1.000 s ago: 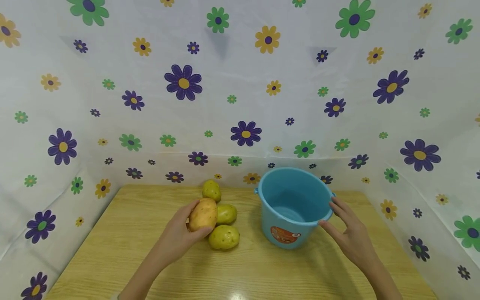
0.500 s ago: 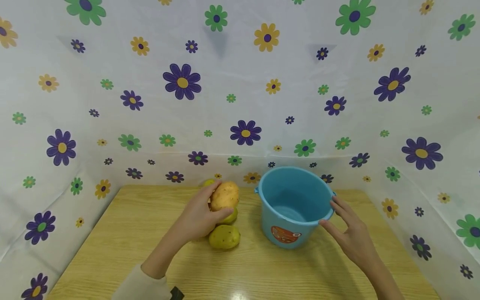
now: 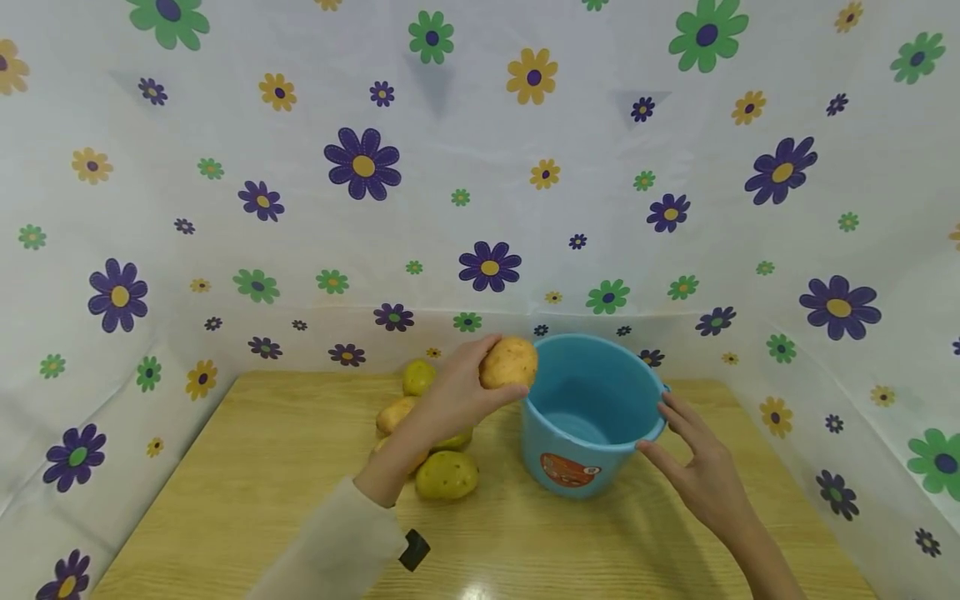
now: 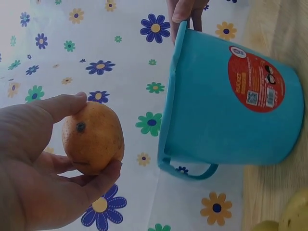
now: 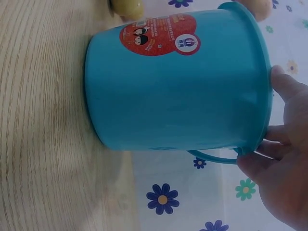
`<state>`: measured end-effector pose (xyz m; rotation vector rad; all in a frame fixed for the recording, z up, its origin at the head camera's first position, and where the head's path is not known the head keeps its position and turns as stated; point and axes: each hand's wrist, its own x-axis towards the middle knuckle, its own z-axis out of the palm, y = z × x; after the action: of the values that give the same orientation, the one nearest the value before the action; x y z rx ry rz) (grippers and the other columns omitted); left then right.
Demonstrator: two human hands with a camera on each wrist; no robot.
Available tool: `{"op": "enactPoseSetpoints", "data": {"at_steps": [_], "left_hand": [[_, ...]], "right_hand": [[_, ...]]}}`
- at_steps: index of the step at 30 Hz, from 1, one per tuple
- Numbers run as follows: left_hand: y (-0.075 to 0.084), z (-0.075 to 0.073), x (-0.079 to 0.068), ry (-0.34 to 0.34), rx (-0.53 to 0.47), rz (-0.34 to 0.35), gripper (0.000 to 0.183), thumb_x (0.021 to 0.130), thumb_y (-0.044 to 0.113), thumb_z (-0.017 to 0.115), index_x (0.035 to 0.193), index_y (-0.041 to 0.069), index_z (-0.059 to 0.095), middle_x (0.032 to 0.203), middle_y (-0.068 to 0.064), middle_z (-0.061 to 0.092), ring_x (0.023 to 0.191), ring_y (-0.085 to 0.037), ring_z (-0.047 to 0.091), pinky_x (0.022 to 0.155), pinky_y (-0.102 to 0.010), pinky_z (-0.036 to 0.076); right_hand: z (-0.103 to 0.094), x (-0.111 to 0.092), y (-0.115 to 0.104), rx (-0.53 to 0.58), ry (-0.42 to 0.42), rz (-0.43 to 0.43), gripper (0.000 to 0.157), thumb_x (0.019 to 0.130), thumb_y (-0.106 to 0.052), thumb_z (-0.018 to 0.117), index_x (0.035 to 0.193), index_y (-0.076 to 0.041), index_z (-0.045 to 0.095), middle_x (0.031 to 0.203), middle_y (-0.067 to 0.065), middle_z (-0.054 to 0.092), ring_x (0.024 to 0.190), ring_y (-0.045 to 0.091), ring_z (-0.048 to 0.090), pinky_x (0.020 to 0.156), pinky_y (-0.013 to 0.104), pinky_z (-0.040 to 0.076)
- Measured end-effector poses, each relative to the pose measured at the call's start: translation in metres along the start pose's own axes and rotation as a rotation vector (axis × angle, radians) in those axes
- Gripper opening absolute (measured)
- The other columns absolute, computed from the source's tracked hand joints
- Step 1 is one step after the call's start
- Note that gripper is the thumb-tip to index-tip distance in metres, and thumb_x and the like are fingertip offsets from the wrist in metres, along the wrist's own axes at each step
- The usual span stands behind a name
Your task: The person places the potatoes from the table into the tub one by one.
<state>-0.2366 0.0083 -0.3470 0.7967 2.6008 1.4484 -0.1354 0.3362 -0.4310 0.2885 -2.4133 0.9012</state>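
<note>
My left hand [image 3: 459, 390] grips a round yellow-orange fruit [image 3: 510, 363] between thumb and fingers. In the left wrist view a dark spot shows on the fruit's skin, and the fruit is beside the rim. From the head view, it overlaps the left rim of a blue plastic bucket [image 3: 536, 433]. The bucket stands upright on the table with its red label facing me. At its right side, my right hand [image 3: 701, 475] holds the rim with thumb and fingertips, near the bucket handle [image 5: 214, 158].
Left of the bucket, a green fruit [image 3: 447, 476] lies on the wooden table [image 3: 262, 467] near another green fruit [image 3: 417, 377] and a yellow-orange fruit [image 3: 393, 412]. My left forearm hides part of this group. A flower-print sheet [image 3: 420, 225] stands behind and at both sides.
My left hand has lifted the yellow-orange fruit from the group and carried it right to the bucket's rim. My right hand has stayed at the bucket, which has not moved.
</note>
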Motion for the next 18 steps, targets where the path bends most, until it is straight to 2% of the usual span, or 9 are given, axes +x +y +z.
{"op": "enactPoseSetpoints", "data": {"at_steps": [5, 15, 18], "left_hand": [[0.009, 0.014, 0.013, -0.047, -0.021, 0.026, 0.075, 0.093, 0.038, 0.078, 0.154, 0.01, 0.044, 0.142, -0.007, 0.056, 0.118, -0.025, 0.057, 0.096, -0.043, 0.055], [0.019, 0.042, 0.035, -0.071, 0.041, -0.024, 0.083, 0.092, 0.042, 0.077, 0.158, 0.008, 0.039, 0.148, -0.013, 0.052, 0.122, -0.029, 0.054, 0.096, -0.044, 0.055], [0.019, 0.053, 0.043, -0.083, 0.041, -0.025, 0.082, 0.092, 0.042, 0.077, 0.157, 0.007, 0.04, 0.146, -0.012, 0.053, 0.119, -0.026, 0.056, 0.095, -0.041, 0.056]], "right_hand": [[0.0, 0.0, 0.0, -0.007, -0.002, 0.004, 0.062, 0.087, -0.009, 0.084, 0.138, 0.013, 0.056, 0.153, 0.026, 0.047, 0.131, 0.056, 0.05, 0.098, -0.001, 0.026], [0.001, -0.001, 0.001, -0.008, -0.007, 0.017, 0.062, 0.088, -0.01, 0.083, 0.139, 0.012, 0.056, 0.154, 0.024, 0.046, 0.132, 0.055, 0.049, 0.098, -0.001, 0.026], [0.001, -0.001, 0.001, -0.004, -0.012, 0.02, 0.062, 0.088, -0.01, 0.083, 0.139, 0.012, 0.055, 0.155, 0.025, 0.046, 0.132, 0.055, 0.049, 0.098, -0.002, 0.026]]}}
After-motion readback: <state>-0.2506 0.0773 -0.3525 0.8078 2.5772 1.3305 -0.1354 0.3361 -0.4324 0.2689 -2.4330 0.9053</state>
